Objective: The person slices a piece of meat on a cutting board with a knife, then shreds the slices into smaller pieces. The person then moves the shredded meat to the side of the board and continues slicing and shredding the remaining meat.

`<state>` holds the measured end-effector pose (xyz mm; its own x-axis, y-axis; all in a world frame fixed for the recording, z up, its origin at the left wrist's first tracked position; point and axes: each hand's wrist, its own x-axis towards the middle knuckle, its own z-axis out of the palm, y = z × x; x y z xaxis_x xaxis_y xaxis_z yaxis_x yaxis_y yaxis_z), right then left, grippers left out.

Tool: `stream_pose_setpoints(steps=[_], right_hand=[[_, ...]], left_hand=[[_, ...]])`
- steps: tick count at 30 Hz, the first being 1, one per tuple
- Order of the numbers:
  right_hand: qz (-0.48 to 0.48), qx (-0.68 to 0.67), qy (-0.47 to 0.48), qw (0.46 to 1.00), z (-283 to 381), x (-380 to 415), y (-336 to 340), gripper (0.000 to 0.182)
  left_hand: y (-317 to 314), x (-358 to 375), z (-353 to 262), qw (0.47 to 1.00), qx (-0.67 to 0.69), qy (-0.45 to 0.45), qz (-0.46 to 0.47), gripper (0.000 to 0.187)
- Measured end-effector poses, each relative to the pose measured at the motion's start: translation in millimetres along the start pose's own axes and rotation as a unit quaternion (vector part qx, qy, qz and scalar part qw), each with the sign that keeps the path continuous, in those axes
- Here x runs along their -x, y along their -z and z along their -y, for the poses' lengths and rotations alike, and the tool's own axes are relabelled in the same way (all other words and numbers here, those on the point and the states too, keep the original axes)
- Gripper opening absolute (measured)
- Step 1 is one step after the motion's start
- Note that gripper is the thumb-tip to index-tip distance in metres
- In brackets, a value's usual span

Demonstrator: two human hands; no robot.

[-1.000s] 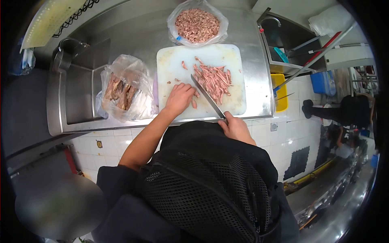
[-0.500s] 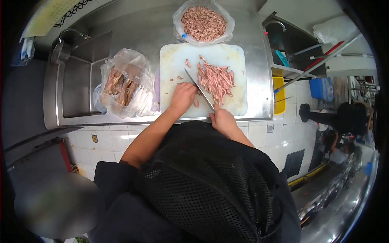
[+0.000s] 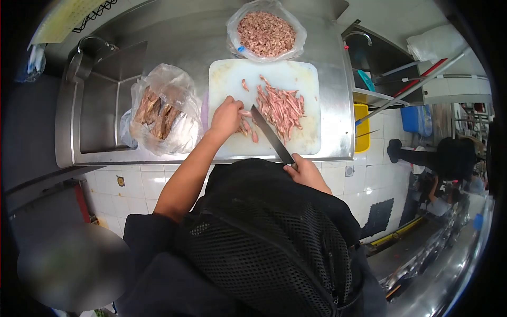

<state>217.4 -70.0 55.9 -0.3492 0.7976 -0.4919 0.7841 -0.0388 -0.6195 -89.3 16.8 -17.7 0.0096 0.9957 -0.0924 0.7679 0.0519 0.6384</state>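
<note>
My right hand grips the handle of a kitchen knife, whose blade lies slantwise over the white cutting board, tip pointing up and left. On the board's left side, the fingers of my left hand are closed on a piece of meat, partly hidden by the hand. Just below it lie a few loose bits of meat. Right of the blade spreads a pile of meat strips.
Beyond the board stands a clear bag of diced meat. To the left, a plastic bag holds large dark meat pieces, beside a steel sink. A yellow bin is off the counter's right edge. Another person is far right.
The knife and my right hand have drawn back toward me, down and right. My left hand has shifted up and left, away from the blade, uncovering meat bits.
</note>
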Motion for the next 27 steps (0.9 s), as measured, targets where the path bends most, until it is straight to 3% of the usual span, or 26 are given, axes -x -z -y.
stream_pose_setpoints(steps=[5,7,10,13,17,19,23,27], right_hand=[[-0.036,0.008,-0.025,0.999,-10,-1,-5,0.03],[-0.044,0.025,-0.018,0.999,-3,0,-5,0.029],[-0.068,0.039,-0.005,0.997,3,-1,-6,0.028],[-0.059,0.064,-0.003,0.996,7,-1,1,0.029],[-0.027,0.111,0.009,0.993,22,-2,10,0.029],[-0.006,0.148,0.001,0.989,20,-11,1,0.03],[-0.04,0.083,0.058,0.994,-6,-52,-23,0.031],[-0.043,0.123,0.068,0.989,35,-56,2,0.035]], left_hand=[[-12,-9,-9,0.998,0.05,0.011,0.037,0.019],[-21,-11,-7,0.995,-0.006,-0.097,0.02,0.02],[-28,-12,-8,0.99,0.024,-0.13,0.044,0.021],[-27,-1,-17,0.994,0.079,-0.069,-0.028,0.012],[-34,7,-9,0.996,-0.002,-0.084,-0.013,0.009],[-42,11,-8,0.991,-0.004,-0.112,-0.068,0.009],[-49,8,-7,0.992,0.006,-0.106,-0.067,0.009],[-46,9,-6,0.99,0.014,-0.109,-0.084,0.009]])
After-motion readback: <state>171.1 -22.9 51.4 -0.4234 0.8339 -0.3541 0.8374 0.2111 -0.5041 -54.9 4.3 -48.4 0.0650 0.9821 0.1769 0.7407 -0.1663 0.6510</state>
